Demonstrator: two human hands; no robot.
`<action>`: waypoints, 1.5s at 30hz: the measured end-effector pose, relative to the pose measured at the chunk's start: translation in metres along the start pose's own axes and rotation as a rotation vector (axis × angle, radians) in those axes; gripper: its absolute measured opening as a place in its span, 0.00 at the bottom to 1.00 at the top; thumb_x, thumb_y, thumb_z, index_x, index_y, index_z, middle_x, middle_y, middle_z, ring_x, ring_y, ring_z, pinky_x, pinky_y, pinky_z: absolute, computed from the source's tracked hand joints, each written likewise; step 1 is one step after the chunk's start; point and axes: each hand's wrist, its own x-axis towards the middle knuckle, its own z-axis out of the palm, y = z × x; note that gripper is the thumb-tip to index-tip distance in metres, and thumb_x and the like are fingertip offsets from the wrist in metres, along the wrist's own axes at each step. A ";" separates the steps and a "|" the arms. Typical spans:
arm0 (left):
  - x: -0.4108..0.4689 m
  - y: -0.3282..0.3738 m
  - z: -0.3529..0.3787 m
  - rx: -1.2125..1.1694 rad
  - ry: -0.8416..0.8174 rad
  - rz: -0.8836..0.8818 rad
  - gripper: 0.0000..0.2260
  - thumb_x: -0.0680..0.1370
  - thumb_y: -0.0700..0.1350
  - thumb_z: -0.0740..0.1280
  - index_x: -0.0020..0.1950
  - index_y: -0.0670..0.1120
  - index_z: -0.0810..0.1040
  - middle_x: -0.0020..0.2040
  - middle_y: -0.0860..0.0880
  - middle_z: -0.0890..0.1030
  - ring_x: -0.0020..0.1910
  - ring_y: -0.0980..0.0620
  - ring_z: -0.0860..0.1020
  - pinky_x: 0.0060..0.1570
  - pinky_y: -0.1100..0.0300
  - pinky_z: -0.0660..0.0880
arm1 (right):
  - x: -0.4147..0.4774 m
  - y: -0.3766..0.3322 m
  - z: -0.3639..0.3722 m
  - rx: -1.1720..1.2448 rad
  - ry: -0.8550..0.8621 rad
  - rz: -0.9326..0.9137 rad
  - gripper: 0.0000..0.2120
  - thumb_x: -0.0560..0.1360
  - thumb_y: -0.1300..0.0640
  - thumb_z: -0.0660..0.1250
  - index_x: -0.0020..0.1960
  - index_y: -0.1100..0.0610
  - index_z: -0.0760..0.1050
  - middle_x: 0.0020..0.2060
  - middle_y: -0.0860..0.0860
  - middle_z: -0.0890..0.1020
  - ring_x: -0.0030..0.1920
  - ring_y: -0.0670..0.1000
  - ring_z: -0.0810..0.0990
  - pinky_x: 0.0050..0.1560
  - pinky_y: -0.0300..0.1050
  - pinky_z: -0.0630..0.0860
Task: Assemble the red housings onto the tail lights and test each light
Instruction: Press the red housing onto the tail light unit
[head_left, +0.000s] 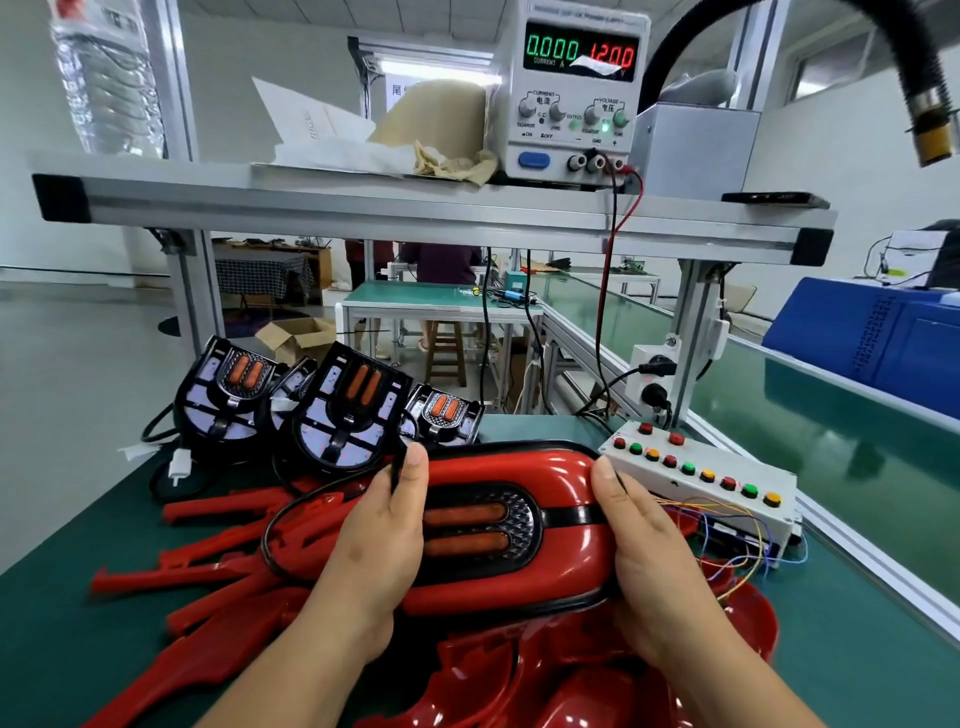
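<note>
Red housing (519, 465) over tail light (478, 525), just left of button box (696, 475); left hand (382, 530) and right hand (641, 551) grip its ends, fingers (413, 467) curled round. Risk: uneven squeeze may leave the rim unclipped; cable (267, 535) could snag.

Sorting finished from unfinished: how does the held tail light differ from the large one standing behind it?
The held tail light wears a red housing; the standing tail light shows black frame and pale panels. The held one lies sideways, gripped by left hand and right hand; the standing one leans upright. Both have twin orange bars.
</note>
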 end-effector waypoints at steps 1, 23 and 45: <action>-0.001 0.000 0.001 -0.017 -0.010 0.020 0.33 0.69 0.74 0.58 0.63 0.53 0.73 0.50 0.45 0.86 0.48 0.42 0.85 0.42 0.48 0.83 | 0.000 0.000 0.000 0.011 -0.009 -0.003 0.21 0.69 0.40 0.69 0.53 0.54 0.81 0.47 0.61 0.85 0.42 0.60 0.85 0.40 0.53 0.81; -0.006 -0.005 -0.003 -0.195 -0.107 0.248 0.15 0.65 0.55 0.76 0.49 0.55 0.80 0.49 0.42 0.85 0.45 0.40 0.85 0.37 0.48 0.82 | -0.005 -0.008 -0.003 -0.004 -0.119 -0.090 0.30 0.56 0.39 0.81 0.52 0.53 0.82 0.49 0.61 0.84 0.47 0.61 0.84 0.45 0.55 0.82; -0.007 0.003 0.002 -0.242 -0.094 0.177 0.14 0.66 0.53 0.75 0.49 0.53 0.80 0.48 0.42 0.86 0.43 0.37 0.85 0.35 0.47 0.82 | -0.009 -0.005 0.005 -0.005 -0.048 -0.087 0.19 0.65 0.46 0.72 0.51 0.56 0.81 0.46 0.62 0.85 0.43 0.60 0.85 0.38 0.53 0.83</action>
